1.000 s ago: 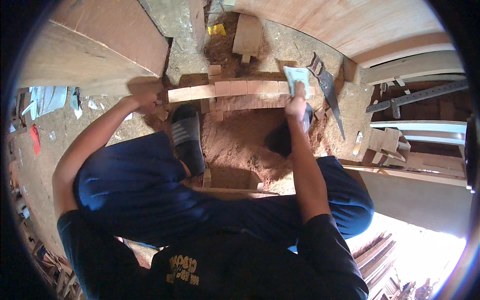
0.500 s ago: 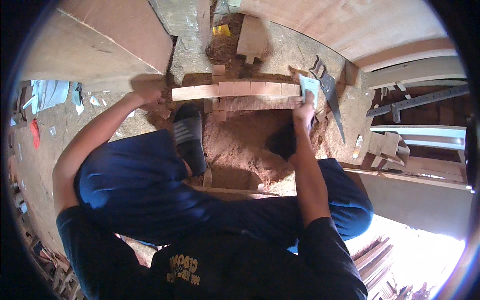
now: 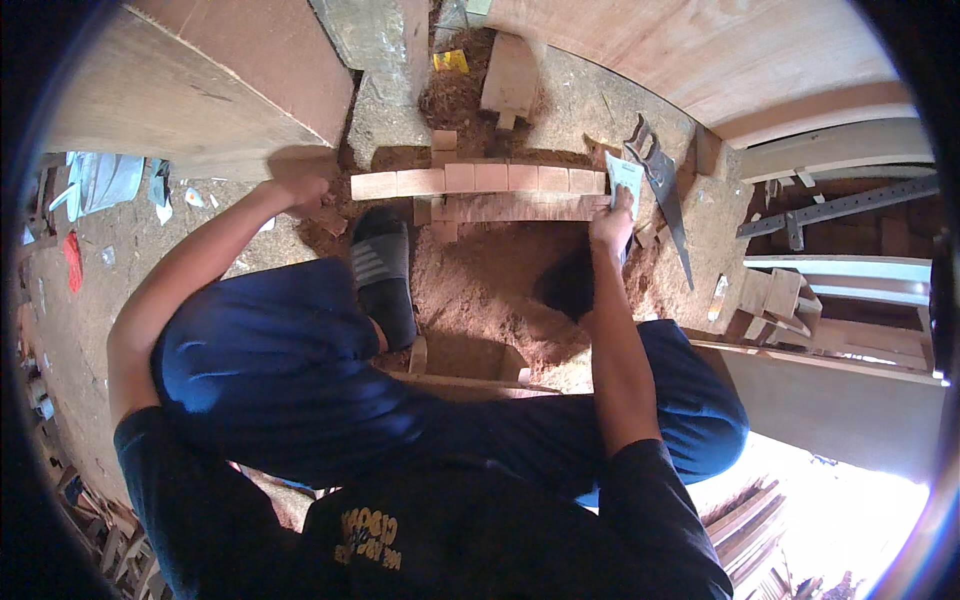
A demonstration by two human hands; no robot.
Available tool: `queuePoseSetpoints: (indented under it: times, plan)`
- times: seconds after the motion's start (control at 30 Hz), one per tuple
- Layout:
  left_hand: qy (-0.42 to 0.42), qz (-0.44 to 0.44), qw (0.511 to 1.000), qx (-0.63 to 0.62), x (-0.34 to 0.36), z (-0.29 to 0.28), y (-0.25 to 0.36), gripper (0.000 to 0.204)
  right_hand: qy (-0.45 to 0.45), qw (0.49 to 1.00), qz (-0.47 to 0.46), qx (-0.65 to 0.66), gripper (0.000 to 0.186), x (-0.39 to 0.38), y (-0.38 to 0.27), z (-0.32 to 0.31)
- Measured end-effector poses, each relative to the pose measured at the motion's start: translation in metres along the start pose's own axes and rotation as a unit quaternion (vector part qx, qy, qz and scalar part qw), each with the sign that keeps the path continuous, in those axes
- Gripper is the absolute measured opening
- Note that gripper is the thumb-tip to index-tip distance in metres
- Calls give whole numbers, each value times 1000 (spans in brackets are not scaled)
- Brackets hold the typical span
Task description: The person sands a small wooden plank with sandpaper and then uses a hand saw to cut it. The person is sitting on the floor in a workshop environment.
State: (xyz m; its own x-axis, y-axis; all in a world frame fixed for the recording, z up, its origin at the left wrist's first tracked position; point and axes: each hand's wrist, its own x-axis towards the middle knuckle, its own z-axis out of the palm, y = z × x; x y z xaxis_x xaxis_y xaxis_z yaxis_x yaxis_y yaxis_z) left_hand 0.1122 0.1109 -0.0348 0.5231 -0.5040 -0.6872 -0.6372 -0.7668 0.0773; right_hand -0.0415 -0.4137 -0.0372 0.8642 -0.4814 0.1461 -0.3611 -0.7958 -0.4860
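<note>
My right hand (image 3: 610,228) is closed around a pale, light-blue packet (image 3: 624,176), upright at the right end of a row of small wooden blocks (image 3: 475,178). The blocks sit side by side in a straight line, over a second wooden strip (image 3: 530,207). Off the row's left end is my left hand (image 3: 300,190), low over the ground with curled fingers. Shadow and blur hide what, if anything, it holds. My dark striped sandal (image 3: 381,265) rests just below the row's left part.
A handsaw (image 3: 660,185) lies to the right of the packet. Beyond the row are a wooden paddle-shaped board (image 3: 509,80) and a yellow wrapper (image 3: 450,61). Large wooden panels (image 3: 190,90) stand at the far left and far right. Sawdust (image 3: 480,290) covers the ground between my feet.
The whole view has shifted slightly, so things appear a little further right. Both hands keep nearly the same places, the right one still holding the packet against the row's end.
</note>
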Motion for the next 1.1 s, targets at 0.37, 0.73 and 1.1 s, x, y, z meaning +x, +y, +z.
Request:
queuePoseSetpoints:
  times: [0.37, 0.73, 1.1]
  plan:
    - [163, 38, 985, 32, -8, -18, 12, 39, -76, 986, -140, -58, 50, -27, -44, 15]
    - [146, -23, 989, -9, -40, -60, 43, 39, -90, 968, -223, -73, 52, -51, -80, 15]
    - [150, 13, 984, 91, -18, -23, 10, 46, -78, 910, -365, -179, 59, -43, -89, 31]
